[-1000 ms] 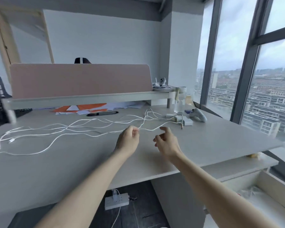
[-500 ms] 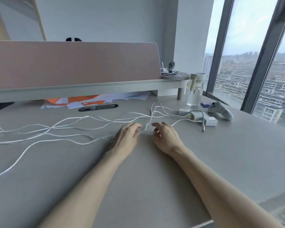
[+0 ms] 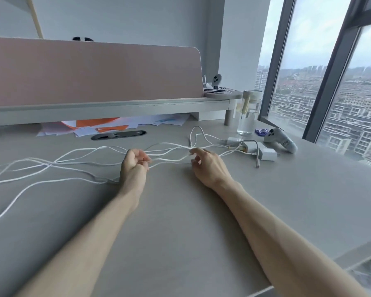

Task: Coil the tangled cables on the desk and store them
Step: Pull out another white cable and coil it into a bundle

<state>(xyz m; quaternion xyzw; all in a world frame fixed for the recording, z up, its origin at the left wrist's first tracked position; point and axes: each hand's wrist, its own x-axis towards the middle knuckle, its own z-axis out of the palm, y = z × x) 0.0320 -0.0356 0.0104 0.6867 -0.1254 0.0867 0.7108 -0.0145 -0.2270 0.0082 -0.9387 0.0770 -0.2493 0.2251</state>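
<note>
The white cables [image 3: 169, 160] are spread loose over the bench [image 3: 180, 211]. They run far out to the left of the left hand [image 3: 135, 166], pass between the two hands, and end just beyond the right hand [image 3: 208, 166] in a cluster of white chargers [image 3: 268, 155]. The left hand is curled, and a strand is pinched between its thumb and fingertips. The right hand is half closed, with its thumb and forefinger brought together on a strand where several cross, though how firmly it is gripped cannot be told. Nothing is coiled yet, so the step in hand is judged to be the separating of one cable from the knot. This is best done by following a single strand towards its plug on the right and lifting it clear at each crossing. Pulling should be avoided, since a tug would likely tighten the tangle and drag the chargers. The freed length can then be gathered into even loops in the left hand and fed by the right, with the loops kept wide so that the thin cord is not kinked. A game controller [image 3: 281, 142] and a water bottle [image 3: 247, 116] stand beyond the chargers and could be knocked by a sweeping cable. No storage place is seen.
</note>
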